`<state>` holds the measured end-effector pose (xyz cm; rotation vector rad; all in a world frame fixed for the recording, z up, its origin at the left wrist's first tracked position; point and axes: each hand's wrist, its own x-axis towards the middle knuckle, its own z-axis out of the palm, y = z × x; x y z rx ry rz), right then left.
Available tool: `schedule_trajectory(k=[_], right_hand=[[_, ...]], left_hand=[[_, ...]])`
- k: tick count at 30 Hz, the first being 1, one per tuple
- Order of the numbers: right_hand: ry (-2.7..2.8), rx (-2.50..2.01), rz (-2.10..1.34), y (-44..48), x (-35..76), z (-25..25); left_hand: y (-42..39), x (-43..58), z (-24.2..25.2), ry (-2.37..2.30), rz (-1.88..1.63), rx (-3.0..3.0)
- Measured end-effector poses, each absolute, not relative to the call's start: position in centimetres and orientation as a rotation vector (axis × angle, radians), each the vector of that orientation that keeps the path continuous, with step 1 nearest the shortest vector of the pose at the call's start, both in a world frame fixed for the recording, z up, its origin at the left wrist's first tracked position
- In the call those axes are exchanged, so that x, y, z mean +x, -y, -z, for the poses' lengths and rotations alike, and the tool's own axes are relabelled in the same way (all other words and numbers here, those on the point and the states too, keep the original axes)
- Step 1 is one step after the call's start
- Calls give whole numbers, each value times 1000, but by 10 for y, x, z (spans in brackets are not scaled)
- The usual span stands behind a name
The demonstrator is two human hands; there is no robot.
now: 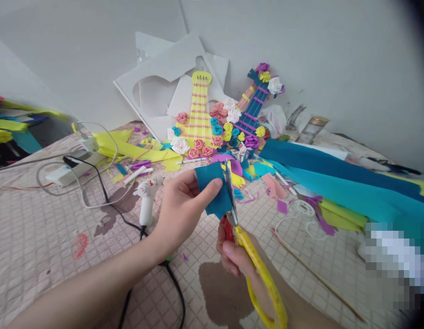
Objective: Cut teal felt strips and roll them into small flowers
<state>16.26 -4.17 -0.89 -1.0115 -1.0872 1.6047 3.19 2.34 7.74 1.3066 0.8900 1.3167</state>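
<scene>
My left hand (184,208) pinches a small piece of dark teal crepe paper (215,198) between thumb and fingers, above the table. Scissors (256,262) with yellow handles are gripped in my right hand (237,256), blades pointing up and away. The blades lie along the right edge of the teal paper; whether they are cutting into it I cannot tell. Some red shows between my right fingers, partly hidden. A white glue gun (146,203) stands on the table just left of my left hand.
Flower-trimmed yellow (200,109) and blue (251,109) paper guitars lean at the back. Teal crepe sheets (335,183) spread to the right. A thin stick (318,274) lies at front right. A white power strip (75,169) and cables are at left, among paper scraps.
</scene>
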Motion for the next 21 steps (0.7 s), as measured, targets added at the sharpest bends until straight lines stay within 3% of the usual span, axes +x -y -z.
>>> schedule_trajectory(k=[21], right_hand=[[1150, -1188, -1479, 52, 151, -30]], left_hand=[[-24, 32, -77, -870, -1333, 1307]])
